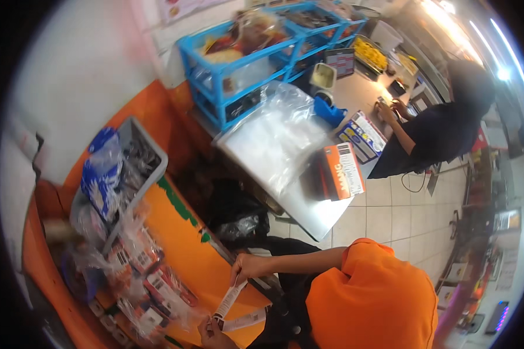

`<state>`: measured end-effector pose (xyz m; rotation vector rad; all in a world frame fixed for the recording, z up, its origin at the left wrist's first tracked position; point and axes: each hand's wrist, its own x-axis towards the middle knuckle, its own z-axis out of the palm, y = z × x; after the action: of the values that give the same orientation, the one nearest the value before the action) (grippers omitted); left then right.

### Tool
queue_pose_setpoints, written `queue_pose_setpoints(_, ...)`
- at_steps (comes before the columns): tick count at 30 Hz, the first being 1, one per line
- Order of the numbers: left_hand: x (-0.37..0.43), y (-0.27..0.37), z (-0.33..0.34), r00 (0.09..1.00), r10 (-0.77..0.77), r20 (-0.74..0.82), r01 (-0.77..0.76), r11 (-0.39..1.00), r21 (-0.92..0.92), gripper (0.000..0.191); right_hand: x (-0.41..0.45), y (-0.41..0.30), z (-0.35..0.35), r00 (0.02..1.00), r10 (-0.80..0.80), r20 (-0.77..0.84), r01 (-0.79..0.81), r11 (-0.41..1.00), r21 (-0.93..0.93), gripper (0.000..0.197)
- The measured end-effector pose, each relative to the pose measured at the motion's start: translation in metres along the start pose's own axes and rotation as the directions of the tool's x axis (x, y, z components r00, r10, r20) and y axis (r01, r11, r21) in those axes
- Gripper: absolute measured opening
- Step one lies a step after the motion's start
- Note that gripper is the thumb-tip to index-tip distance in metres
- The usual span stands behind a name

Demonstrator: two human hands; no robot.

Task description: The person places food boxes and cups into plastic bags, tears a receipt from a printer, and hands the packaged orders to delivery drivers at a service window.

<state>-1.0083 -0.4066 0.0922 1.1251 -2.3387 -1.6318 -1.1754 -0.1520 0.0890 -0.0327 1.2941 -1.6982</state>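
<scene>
My right hand (246, 268) pinches the upper end of a printed paper strip (230, 300) above the edge of an orange tabletop (214, 272). My left hand (216, 335), cut by the bottom edge of the picture, grips the strip lower down, at its bend. From there a second length of the strip runs right towards my dark trousers. Left of my hands, several clear plastic bags (168, 290) with red-and-white labelled packs lie in a pile. Whether the strip is one piece or two, I cannot tell.
A grey bin (157, 168) of plastic-wrapped items stands on the orange table. Beyond are a metal table (308, 220) with plastic sheets (273, 139), an orange-and-white carton (348, 172) and blue racks (220, 80). A co-worker in dark clothes (436, 131) works at its far part. A black bag (238, 213) lies below.
</scene>
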Motion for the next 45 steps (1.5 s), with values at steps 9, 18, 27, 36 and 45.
queue_pose_setpoints(9,-0.040,0.092,0.024,0.991,0.081,-0.104,-0.095,0.986,-0.135,0.021,-0.046,-0.037,-0.057,0.841,-0.311,-0.442,0.374,0.926,0.059,0.014)
queue_pose_setpoints(18,-0.061,0.108,0.082,0.996,0.077,-0.054,-0.094,0.825,-0.557,0.006,-0.016,-0.037,0.026,0.877,-0.447,-0.179,0.428,0.894,-0.135,0.014)
queue_pose_setpoints(27,-0.100,0.075,0.063,0.842,-0.208,-0.497,-0.292,0.599,-0.745,0.007,-0.020,0.019,0.061,0.968,-0.188,0.168,0.161,0.974,0.162,0.014)
queue_pose_setpoints(36,-0.125,0.064,0.023,0.582,-0.162,-0.796,-0.095,0.959,-0.265,0.007,0.022,0.018,0.035,0.933,-0.141,0.331,0.293,0.832,-0.471,0.020)
queue_pose_setpoints(45,-0.113,0.044,0.023,0.667,-0.153,-0.729,0.098,0.988,-0.118,0.010,0.159,-0.049,0.073,0.532,-0.485,0.694,0.797,0.009,-0.604,0.041)
